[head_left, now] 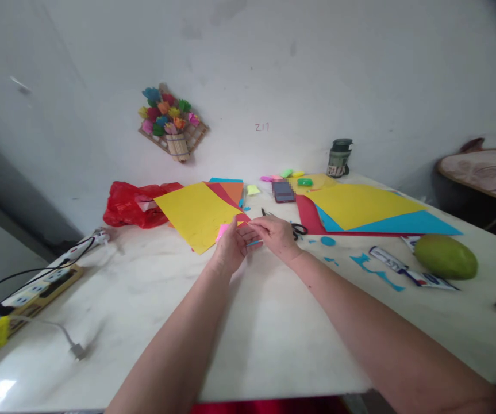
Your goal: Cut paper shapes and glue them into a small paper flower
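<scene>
1. On the near left of the white table point(144, 322), there is a long power strip point(41, 293) with a black cord point(27, 270) and a white plug point(76, 351)
2. On the right, a big green fruit point(446, 256) sits by the squeezy tubes point(429, 280)
3. Bits of cut blue paper point(376, 271) and a blue circle point(328, 241) lie to the right of the hands
4. The left hand point(234, 244) is partly open, with its fingers a bit bent, and I cannot tell if it has hold of anything
5. The right hand point(273, 233) has its fingers pinched together by the left fingers, but what it pinches is too small to tell
6. The left yellow sheet point(196, 214) is just behind the left hand, with a little pink piece point(222, 231) by that hand
7. Black scissors point(299, 229) are partly hidden behind the right hand
8. Farther right, another yellow sheet point(360, 202) lies on blue and red ones
9. Farther left is a crumpled red bag point(135, 204)
10. A dark phone point(283, 191) lies farther back, near some bright lumps point(304, 182)
11. A green bottle point(339, 158) stands by the wall, and colorful flowers point(168, 115) hang on it
</scene>
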Demonstrator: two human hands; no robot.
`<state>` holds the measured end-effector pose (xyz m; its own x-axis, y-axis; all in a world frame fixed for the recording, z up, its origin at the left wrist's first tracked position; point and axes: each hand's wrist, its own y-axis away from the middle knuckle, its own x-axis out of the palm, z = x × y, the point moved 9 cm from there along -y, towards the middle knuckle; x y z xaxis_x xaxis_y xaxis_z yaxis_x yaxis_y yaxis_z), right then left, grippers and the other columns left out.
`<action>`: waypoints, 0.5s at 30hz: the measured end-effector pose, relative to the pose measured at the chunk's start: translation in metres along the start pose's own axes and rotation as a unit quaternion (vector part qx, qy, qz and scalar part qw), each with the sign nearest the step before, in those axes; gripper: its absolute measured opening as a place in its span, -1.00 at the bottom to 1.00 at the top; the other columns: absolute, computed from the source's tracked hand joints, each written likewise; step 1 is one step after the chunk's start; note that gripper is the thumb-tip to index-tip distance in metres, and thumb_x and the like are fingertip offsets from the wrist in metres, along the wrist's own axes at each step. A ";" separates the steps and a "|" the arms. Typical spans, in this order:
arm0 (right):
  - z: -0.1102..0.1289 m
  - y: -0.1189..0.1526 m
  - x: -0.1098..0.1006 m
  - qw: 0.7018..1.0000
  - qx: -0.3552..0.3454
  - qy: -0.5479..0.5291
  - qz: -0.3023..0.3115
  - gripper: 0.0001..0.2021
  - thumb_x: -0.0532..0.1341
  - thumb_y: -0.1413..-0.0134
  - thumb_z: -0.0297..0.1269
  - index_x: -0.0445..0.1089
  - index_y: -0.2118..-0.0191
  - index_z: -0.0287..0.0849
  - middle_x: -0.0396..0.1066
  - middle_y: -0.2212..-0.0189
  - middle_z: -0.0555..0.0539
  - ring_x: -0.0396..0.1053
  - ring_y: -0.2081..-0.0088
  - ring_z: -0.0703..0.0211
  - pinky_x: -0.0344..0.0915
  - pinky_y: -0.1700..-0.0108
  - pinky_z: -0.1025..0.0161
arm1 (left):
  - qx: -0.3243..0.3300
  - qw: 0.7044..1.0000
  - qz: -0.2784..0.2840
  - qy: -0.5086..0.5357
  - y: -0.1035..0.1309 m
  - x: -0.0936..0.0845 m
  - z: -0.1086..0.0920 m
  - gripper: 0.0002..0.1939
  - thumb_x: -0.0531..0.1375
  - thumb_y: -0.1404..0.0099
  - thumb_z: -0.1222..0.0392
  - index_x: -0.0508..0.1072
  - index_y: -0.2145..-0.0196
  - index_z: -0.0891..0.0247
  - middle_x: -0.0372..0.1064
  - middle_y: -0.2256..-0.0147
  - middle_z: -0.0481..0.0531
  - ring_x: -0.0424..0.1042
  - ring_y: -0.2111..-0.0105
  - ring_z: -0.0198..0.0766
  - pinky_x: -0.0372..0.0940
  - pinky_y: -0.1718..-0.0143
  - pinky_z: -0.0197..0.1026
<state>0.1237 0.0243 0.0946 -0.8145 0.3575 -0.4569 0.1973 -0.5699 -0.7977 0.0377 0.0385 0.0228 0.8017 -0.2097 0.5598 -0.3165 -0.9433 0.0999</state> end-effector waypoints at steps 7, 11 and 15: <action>-0.012 0.000 0.002 0.997 0.069 0.014 0.015 -0.84 0.16 0.04 -0.20 0.42 0.45 -0.14 0.44 0.52 -0.01 0.34 0.48 0.27 0.17 0.42 0.36 | -0.015 1.000 0.019 0.001 0.000 0.005 0.004 -0.43 -0.13 -0.23 -0.13 0.45 0.43 0.39 0.44 0.43 0.22 0.42 0.37 -0.19 0.29 0.27 -0.15; -0.011 0.000 0.005 0.996 0.072 -0.053 0.020 -0.87 0.18 0.07 -0.20 0.42 0.39 -0.12 0.44 0.49 0.01 0.34 0.48 0.28 0.19 0.41 0.37 | -0.001 1.000 0.010 0.015 0.000 0.001 -0.001 -0.47 -0.13 -0.24 -0.11 0.45 0.44 0.36 0.44 0.43 0.17 0.42 0.39 -0.23 0.30 0.29 -0.17; -0.010 0.000 0.006 0.996 0.069 -0.051 0.029 -0.86 0.15 0.04 -0.22 0.42 0.41 -0.12 0.45 0.48 0.00 0.34 0.47 0.28 0.19 0.41 0.37 | -0.015 1.000 0.025 -0.001 0.002 0.006 0.002 -0.46 -0.12 -0.23 -0.13 0.45 0.43 0.36 0.44 0.42 0.20 0.42 0.36 -0.18 0.29 0.26 -0.14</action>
<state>0.1238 0.0340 0.0880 -0.8564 0.2484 -0.4527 0.1745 -0.6859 -0.7065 0.0430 0.0349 0.0246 0.7862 -0.2563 0.5624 -0.3704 -0.9239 0.0966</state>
